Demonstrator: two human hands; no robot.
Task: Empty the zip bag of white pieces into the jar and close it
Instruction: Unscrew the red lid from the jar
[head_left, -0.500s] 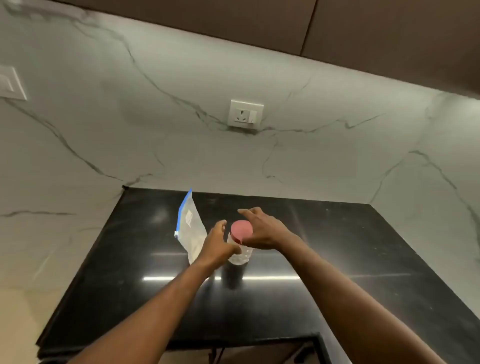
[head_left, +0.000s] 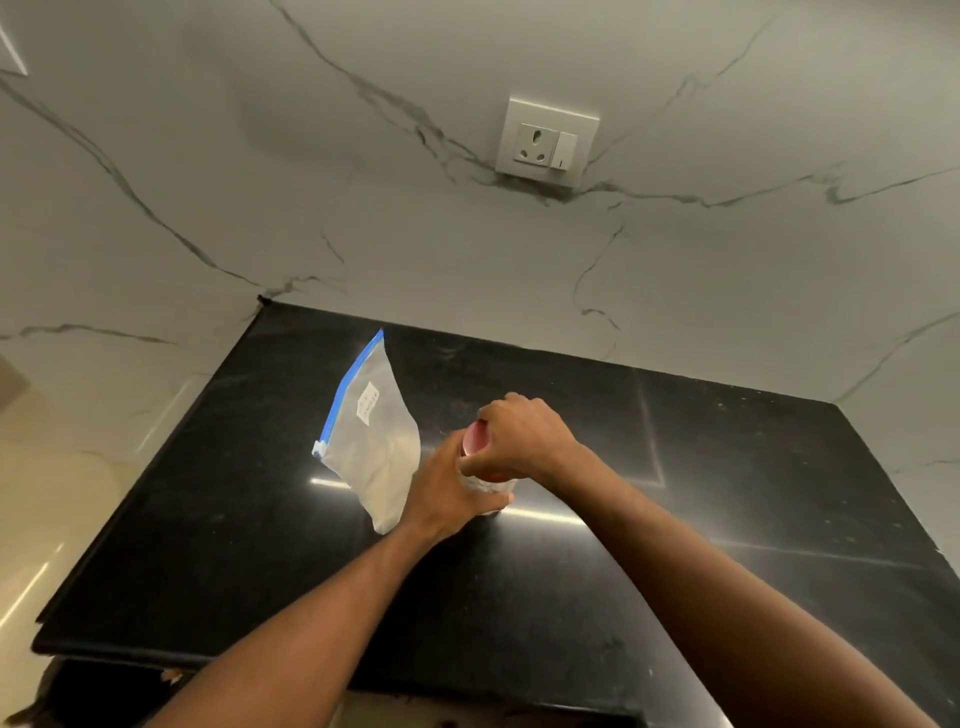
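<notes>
Left grip (head_left: 447, 493) is wrapped round the body of the jar (head_left: 487, 486), and right grip (head_left: 524, 436) is curled over its pink lid (head_left: 475, 441), fingers down around the rim. The jar stands upright near the middle of the black table (head_left: 727, 519). Just beside it, on my left, the zip bag (head_left: 376, 441) stands on its base and leans. Whether it touches the left grip I cannot tell. Its blue zip (head_left: 350, 387) looks shut, with the slider (head_left: 319, 447) at the lower end, and the white pieces seem to sit low in the bag. I judge the lid must come off first. The jar looks like clear plastic, light and smooth, so I'd hold it firmly while twisting. The bag is soft, floppy and slick. I'd take it by the top corners near the zip, since the fill will likely slump when lifted.
</notes>
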